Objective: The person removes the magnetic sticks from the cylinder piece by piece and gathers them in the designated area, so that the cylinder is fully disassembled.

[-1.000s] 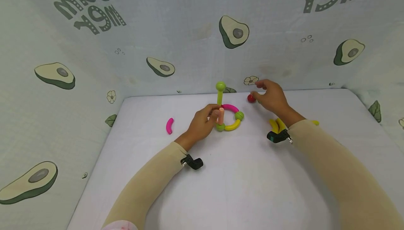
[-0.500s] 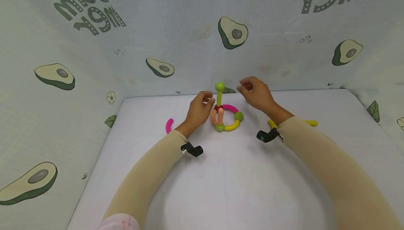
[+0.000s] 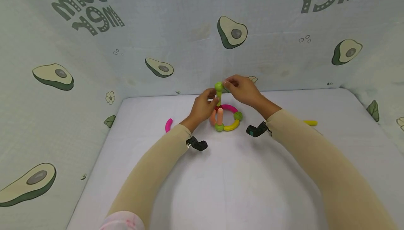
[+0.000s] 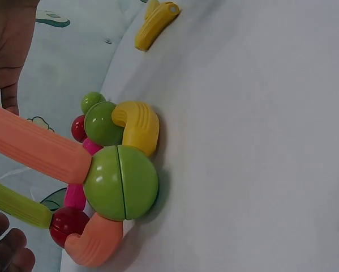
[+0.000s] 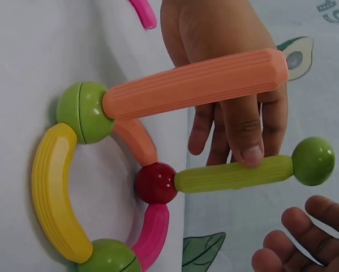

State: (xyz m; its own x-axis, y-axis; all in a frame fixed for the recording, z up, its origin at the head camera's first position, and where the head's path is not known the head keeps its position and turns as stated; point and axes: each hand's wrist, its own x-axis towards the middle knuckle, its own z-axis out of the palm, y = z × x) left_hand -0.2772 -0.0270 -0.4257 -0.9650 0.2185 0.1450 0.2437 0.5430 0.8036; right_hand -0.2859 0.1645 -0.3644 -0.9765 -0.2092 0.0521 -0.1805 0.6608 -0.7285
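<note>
Evidently, in head view, the left hand (image 3: 201,108) pinches a green stick (image 3: 219,97) upright above the desk (image 3: 227,174), right hand (image 3: 245,90) alongside. Left wrist view: a red ball (image 4: 68,225) carries its foot. Right wrist view: right fingers (image 5: 325,212) curve loosely, empty, beside the green ball (image 5: 313,161); pinching lower should steady the stick.

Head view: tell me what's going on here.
A person works on a ball-and-stick toy. The left hand pinches its upright yellow-green stick, which stands on a red ball. The right hand is close beside the green ball on top. An orange stick stands up from the toy's ring. A curved pink piece and a yellow piece lie apart from it on the white table.
</note>
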